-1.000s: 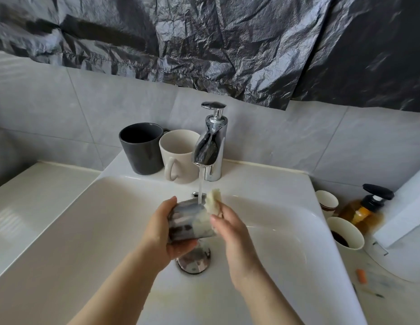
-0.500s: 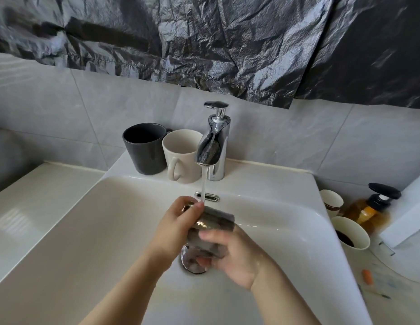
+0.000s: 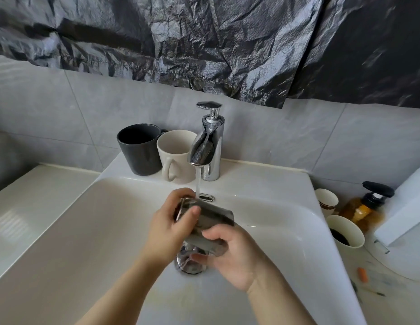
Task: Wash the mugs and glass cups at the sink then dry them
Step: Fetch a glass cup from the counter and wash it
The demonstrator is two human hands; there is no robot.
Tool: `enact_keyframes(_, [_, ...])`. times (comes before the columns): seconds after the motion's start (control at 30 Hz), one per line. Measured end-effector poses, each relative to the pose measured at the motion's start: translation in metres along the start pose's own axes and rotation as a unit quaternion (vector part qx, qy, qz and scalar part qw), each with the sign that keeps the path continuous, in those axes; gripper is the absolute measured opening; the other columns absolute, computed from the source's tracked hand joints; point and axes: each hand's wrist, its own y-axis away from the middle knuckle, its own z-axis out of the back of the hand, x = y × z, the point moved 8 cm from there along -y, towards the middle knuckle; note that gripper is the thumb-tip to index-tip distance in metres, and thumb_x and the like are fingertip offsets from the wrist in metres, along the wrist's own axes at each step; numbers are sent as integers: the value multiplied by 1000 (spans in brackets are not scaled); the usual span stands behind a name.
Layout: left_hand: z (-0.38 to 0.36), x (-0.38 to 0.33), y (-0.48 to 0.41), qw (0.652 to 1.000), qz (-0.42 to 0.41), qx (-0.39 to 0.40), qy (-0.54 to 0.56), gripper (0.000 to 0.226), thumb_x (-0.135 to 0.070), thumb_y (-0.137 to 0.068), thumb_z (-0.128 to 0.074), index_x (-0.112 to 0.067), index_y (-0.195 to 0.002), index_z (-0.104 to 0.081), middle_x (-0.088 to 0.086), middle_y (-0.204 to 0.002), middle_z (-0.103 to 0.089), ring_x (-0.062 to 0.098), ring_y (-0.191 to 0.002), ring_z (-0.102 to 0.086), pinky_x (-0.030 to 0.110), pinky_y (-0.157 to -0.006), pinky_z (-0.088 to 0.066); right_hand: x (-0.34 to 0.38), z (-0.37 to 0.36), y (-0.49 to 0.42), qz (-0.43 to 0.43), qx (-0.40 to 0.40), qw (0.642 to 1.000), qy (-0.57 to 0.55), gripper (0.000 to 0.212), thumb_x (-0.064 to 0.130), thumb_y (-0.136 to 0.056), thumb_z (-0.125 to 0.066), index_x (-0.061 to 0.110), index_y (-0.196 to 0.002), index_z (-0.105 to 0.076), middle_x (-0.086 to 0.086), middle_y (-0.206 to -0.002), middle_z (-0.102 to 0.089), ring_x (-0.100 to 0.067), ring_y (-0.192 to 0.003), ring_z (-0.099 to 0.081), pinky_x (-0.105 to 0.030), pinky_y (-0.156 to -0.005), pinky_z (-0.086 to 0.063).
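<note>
Water [image 3: 197,181] ran from the chrome tap [image 3: 207,146] at twelve o'clock on the sink [image 3: 63,231] and fell onto the far edge of the glass cup [image 3: 211,215]. The cup lay on its side in both hands, over the drain [image 3: 189,263] at the basin's centre. The left hand [image 3: 165,224] gripped the cup's end at nine o'clock, thumb across the glass and fingers curled over the top. The right hand [image 3: 230,256] was wrapped around the end towards five o'clock, fingers curled beneath it. A second before, the right hand had pressed a pale sponge against the cup's rim under the stream. By this moment it had dropped to the cup's underside and the sponge was no longer visible; whether it sat inside the palm could not be told. The cup had also swung from nearly upright to lying across the hands. This suggested that scrubbing of the rim had given way to working or rinsing the outer wall, so this cup seemed close to washed. On the ledge at eleven o'clock, the dark mug [image 3: 139,148] and the cream mug [image 3: 176,156] stood touching, and whether they had been washed could not be judged. Nothing had reached the drying stage. At three o'clock, off the basin, stood two paper cups [image 3: 345,232] and an amber pump bottle [image 3: 363,207].
</note>
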Motion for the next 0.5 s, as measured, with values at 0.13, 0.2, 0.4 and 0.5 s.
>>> enact_keyframes(0.13, [-11,9,1,995,76,70,0,25,-55,-71,-56,-44,-93,-60,-13,-83,-68,5,-73,-63,23,-65,-51,-2,14,-1,13,-65,997,27,40,7,-55,-55,15,-90,-72,-4,-87,-73,-16,-77,-67,-31,-70,-46])
enact_keyframes(0.2, [-21,26,10,960,235,126,87,27,-56,-81,-55,-37,-99,-62,-2,-76,-67,15,-62,-63,29,-50,-47,-2,22,-2,40,-151,971,180,37,9,-54,-57,16,-87,-72,-2,-86,-75,-16,-81,-69,-31,-74,-55])
enact_keyframes(0.4, [-4,26,9,980,191,-27,46,11,-46,-92,-52,-38,-94,-61,-5,-70,-61,8,-52,-54,25,-45,-40,0,6,-4,-1,-136,970,203,28,-8,-69,-58,9,-87,-72,-9,-80,-71,-19,-71,-65,-25,-62,-51])
enact_keyframes(0.5, [1,7,1,994,40,16,-103,24,-61,-75,-46,-58,-99,-48,-17,-84,-63,3,-71,-58,28,-65,-48,-2,11,-5,-35,-101,993,44,29,-6,-74,-54,15,-83,-72,-4,-80,-70,-18,-78,-61,-30,-68,-41])
